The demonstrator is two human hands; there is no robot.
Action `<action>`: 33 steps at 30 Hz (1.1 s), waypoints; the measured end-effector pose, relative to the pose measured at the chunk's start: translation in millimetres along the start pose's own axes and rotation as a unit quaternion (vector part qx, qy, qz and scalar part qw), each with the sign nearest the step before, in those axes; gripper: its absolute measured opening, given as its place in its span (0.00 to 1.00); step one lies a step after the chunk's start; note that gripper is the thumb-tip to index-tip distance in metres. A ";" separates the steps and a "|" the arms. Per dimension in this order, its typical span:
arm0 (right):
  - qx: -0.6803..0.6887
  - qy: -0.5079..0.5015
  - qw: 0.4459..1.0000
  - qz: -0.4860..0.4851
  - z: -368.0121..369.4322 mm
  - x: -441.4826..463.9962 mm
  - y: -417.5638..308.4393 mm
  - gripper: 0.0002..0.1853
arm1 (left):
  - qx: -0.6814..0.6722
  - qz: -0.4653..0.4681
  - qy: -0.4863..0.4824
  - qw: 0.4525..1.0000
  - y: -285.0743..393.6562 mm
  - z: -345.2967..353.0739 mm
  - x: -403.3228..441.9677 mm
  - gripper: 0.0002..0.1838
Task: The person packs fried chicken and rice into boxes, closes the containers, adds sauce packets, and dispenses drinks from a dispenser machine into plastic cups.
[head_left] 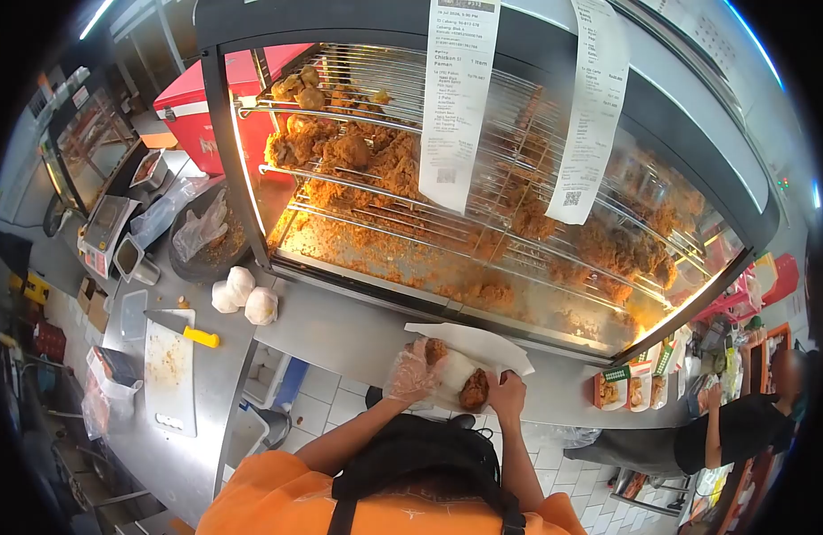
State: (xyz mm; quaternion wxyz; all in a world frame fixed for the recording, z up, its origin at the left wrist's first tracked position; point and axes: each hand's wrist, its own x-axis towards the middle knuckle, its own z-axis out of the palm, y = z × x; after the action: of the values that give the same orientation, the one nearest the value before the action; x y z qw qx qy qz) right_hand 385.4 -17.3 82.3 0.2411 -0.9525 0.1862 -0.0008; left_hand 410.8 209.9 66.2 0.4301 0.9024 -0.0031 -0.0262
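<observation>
In front of me on the steel counter lies a sheet of white wrapping paper [487,346] with a mound of white rice [454,367] on it. My left hand [413,379], in a clear plastic glove, closes around a browned piece of fried chicken [436,349] at the rice's left side. A second fried chicken piece [474,390] rests at the right of the rice. My right hand [508,395] is bare and pinches the right part of the paper beside that piece. Its fingertips are partly hidden.
A lit glass display case [483,254] with fried chicken on racks stands behind the counter, receipts [459,98] hanging on it. Left are wrapped round bundles [244,294], a cutting board [170,374] and a yellow-handled knife [200,336]. Filled boxes [639,388] and another person [732,428] are right.
</observation>
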 end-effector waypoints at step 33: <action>0.450 0.069 0.864 0.214 -185.9 -165.0 181.4 0.20 | -0.014 0.015 0.087 0.996 -12.7 41.9 5.4 0.32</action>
State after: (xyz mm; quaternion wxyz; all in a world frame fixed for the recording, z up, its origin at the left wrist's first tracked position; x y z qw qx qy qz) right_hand 150.6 -191.8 177.7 0.6242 -0.6749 0.3811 -0.0987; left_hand 413.9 185.3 29.8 0.4417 0.8950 0.0212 0.0585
